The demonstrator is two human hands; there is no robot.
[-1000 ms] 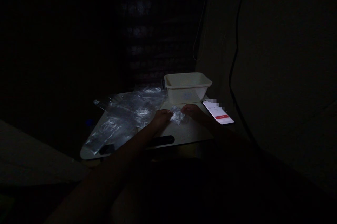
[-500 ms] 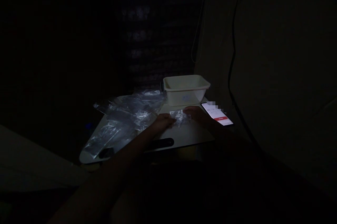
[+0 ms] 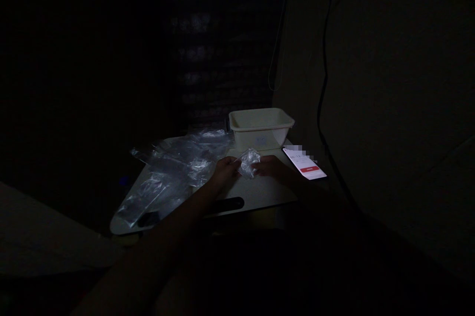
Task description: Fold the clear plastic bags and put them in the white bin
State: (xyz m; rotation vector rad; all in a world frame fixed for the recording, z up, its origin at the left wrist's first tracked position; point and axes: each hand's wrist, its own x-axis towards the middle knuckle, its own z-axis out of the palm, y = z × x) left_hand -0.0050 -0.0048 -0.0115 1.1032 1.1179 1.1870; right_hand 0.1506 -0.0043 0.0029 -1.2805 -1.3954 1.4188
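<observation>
Between my two hands is a small folded clear plastic bag (image 3: 249, 162), catching the light above the white table (image 3: 265, 191). My left hand (image 3: 225, 170) grips its left side with closed fingers. On the right edge, my right hand (image 3: 270, 165) is closed on the same bag. Dim light hides the finer finger positions. Left of my hands, several loose clear plastic bags (image 3: 174, 165) lie spread and overlapping on the table. Just beyond my hands stands a cream plastic tub (image 3: 261, 138).
A lit phone (image 3: 306, 165) lies at the table's right edge. The table has a dark handle slot (image 3: 230, 204) near its front edge. A black cable (image 3: 324, 83) hangs down the wall on the right. A shuttered or blind-covered window (image 3: 193, 51) is behind, in deep shadow.
The bag in my hands has turned and is more compactly folded. My right hand has come slightly left and down, and my left hand has shifted a little left. The loose bags stay put.
</observation>
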